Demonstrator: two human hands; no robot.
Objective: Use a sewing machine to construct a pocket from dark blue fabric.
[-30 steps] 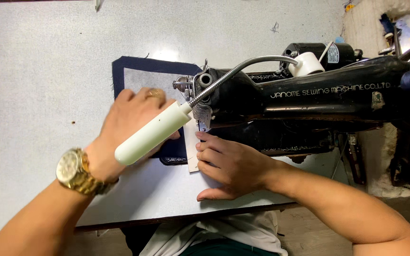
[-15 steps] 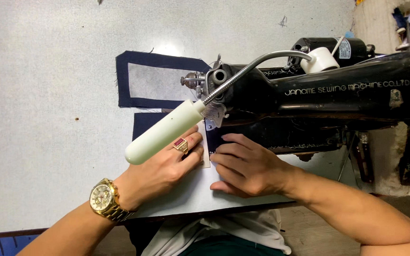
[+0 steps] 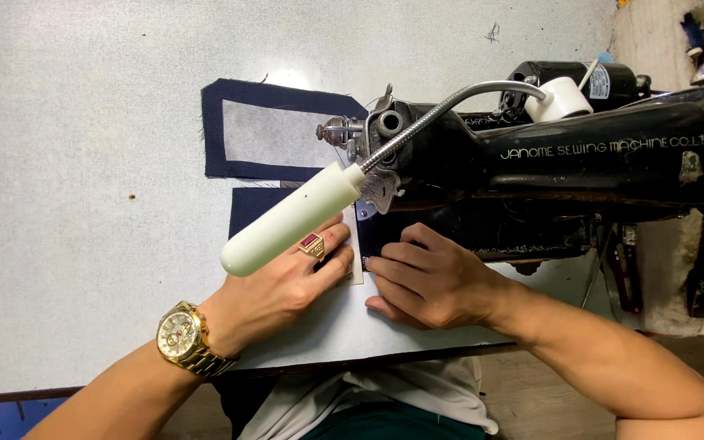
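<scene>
Both hands (image 3: 352, 273) flat on navy fabric (image 3: 248, 210)

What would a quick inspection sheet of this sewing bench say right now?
Surface: pale grey table, a few dark specks.
Job's things: navy fabric piece with grey centre lies flat beyond the needle; another navy piece lies under the hands at the black sewing machine.
Clutter: nothing seen.
Hands: left hand, with ring and gold watch, presses the cloth; right hand presses it beside the left.
Cables: flexible metal lamp neck with white lamp.
Surroundings: dim items at the right edge, too unclear to tell.
</scene>
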